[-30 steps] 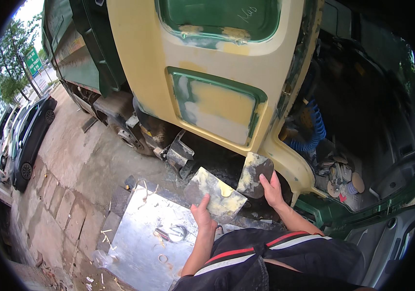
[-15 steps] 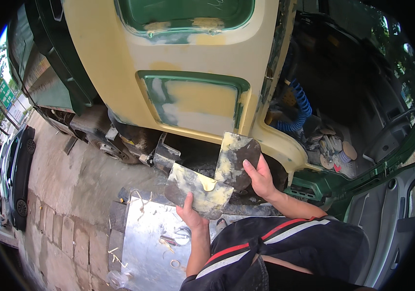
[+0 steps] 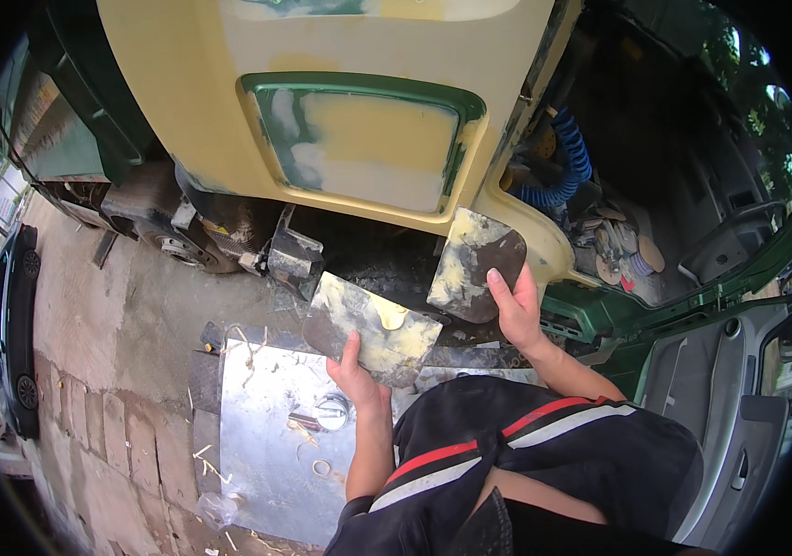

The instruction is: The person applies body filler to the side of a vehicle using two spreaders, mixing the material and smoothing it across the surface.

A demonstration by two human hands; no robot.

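Observation:
My left hand (image 3: pixel 357 378) is closed on a flat putty spreader (image 3: pixel 348 310), thumb on top. The plate is smeared grey and pale yellow, and a thick dab of yellow putty (image 3: pixel 391 317) sits near its upper edge. My right hand (image 3: pixel 519 313) grips a second putty spreader (image 3: pixel 472 261), dark brown at one side and streaked with yellow. This plate is held up and to the right of the first, with a narrow gap between them. Beyond both stands a truck cab side panel (image 3: pixel 201 120), sanded to cream and yellow, with a green-edged recess (image 3: pixel 377 148).
Below my hands lies a silvery metal sheet (image 3: pixel 262 445) bearing a round can lid (image 3: pixel 331 410) and a tape ring (image 3: pixel 321 468). The open cab doorway at right holds a blue coiled hose (image 3: pixel 574 162) and sanding discs (image 3: pixel 623 250). An open grey door (image 3: pixel 720 417) stands beside me.
The two spreaders have come apart; before, their edges overlapped in view. My right hand has moved up and right. The view has dipped, so the panel sits higher in the picture.

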